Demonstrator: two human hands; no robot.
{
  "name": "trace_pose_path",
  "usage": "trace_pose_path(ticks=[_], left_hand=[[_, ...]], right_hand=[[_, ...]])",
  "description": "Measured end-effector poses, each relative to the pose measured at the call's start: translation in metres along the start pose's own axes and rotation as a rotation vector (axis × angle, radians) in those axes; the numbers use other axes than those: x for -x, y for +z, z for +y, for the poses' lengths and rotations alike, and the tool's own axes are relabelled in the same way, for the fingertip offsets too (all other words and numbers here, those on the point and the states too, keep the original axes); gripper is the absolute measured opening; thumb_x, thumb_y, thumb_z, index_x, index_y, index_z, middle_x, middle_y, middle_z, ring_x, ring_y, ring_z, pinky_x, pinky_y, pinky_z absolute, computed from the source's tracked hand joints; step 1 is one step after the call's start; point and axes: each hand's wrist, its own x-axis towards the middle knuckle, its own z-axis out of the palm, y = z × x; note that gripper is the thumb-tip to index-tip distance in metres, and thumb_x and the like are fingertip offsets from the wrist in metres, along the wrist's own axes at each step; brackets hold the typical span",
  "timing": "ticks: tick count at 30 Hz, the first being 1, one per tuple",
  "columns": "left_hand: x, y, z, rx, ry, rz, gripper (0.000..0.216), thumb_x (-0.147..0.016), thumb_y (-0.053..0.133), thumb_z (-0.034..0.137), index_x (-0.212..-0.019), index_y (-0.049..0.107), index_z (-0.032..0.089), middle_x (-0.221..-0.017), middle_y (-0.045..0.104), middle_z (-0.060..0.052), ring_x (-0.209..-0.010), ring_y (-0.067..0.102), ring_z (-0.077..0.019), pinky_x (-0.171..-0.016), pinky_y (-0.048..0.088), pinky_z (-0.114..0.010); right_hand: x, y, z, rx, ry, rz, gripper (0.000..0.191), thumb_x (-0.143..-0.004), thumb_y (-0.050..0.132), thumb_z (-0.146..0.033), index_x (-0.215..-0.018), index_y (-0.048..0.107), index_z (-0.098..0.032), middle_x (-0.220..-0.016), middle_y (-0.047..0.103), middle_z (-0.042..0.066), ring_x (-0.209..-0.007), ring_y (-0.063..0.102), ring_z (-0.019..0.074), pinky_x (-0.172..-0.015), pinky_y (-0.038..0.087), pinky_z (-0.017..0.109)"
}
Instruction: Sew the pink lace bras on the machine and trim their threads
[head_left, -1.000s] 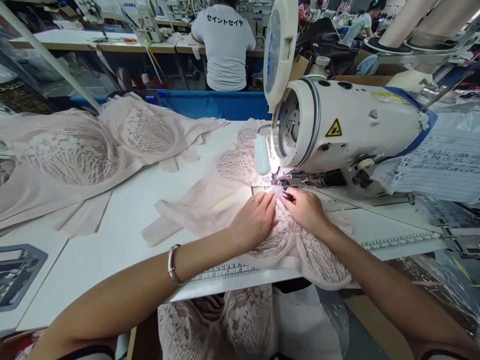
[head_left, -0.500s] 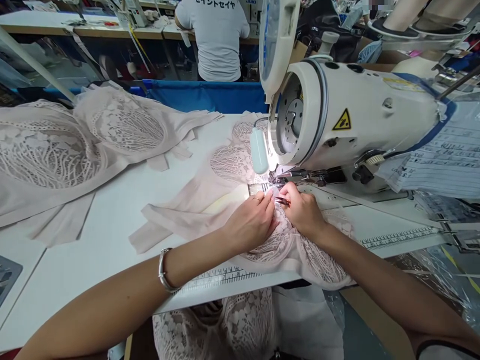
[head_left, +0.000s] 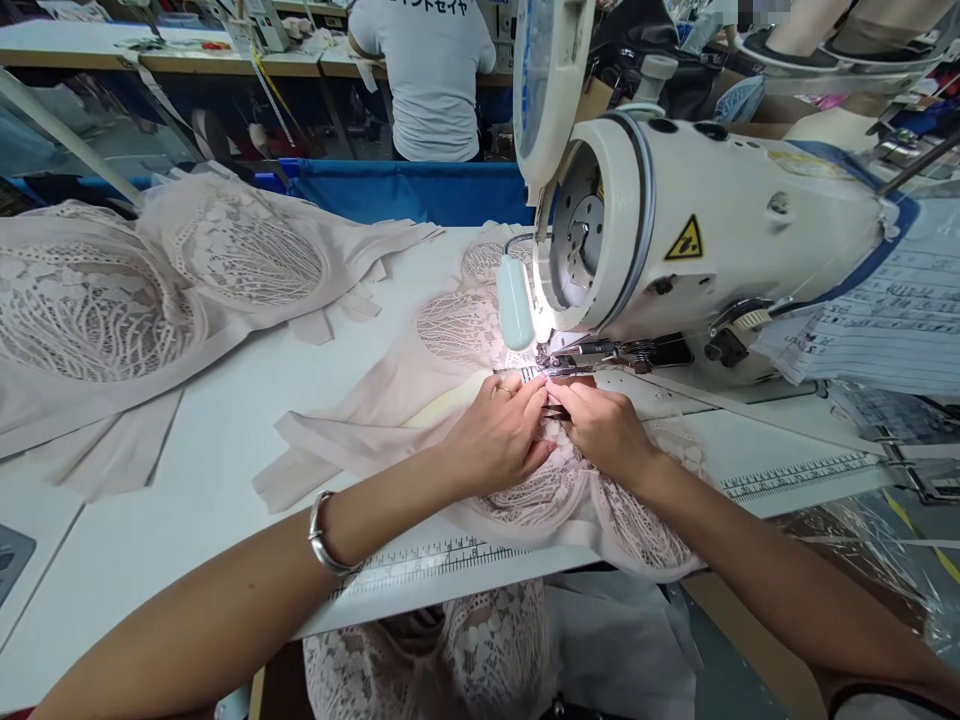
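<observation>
Under the small lamp of the sewing machine, both hands meet just before the metal foot. The left hand seems to pinch the cloth of a lace bra with its fingertips. The right hand is also closed at the fingertips, touching the left ones; what exactly it pinches is hidden, but a small dark tool sticks out from it.

I judge that the main danger is for the fingers: if the machine starts suddenly, the needle could reach them. The tool's tip could also catch the lace, because it lies so close. Furthermore, the part hanging over the edge of the table could pull the cloth crooked by its weight.

The bra lies between the foot and this edge, its two cups side by side. Its long axis follows roughly the edge, and the right end points obliquely toward the near side.
</observation>
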Motion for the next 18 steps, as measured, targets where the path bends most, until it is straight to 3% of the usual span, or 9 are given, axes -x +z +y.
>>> trace_pose_path(ticks=[9,18], left_hand=[[-0.0002,-0.0023,0.0006,-0.096,-0.026,0.004,0.058,-0.103,0.04,0.047,-0.141,0.05,0.004,-0.144,0.056,-0.021,-0.118,0.053,-0.0342,-0.107,0.031,-0.053],[0.0,-0.0054,0.0,-0.082,-0.037,-0.041,0.06,-0.104,0.04,0.047,-0.144,0.048,0.003,-0.149,0.053,-0.022,-0.129,0.052,-0.036,-0.113,0.029,-0.057]], right_hand=[[-0.0027,-0.0009,-0.0008,0.043,0.025,-0.031,0.04,-0.096,0.041,-0.012,-0.122,0.071,-0.011,-0.078,0.069,0.009,-0.072,0.064,0.0204,-0.065,0.045,0.028],[-0.0056,-0.0042,-0.0027,0.039,0.042,-0.08,0.043,-0.093,0.041,-0.008,-0.126,0.068,-0.01,-0.086,0.072,0.011,-0.076,0.066,0.022,-0.068,0.047,0.029]])
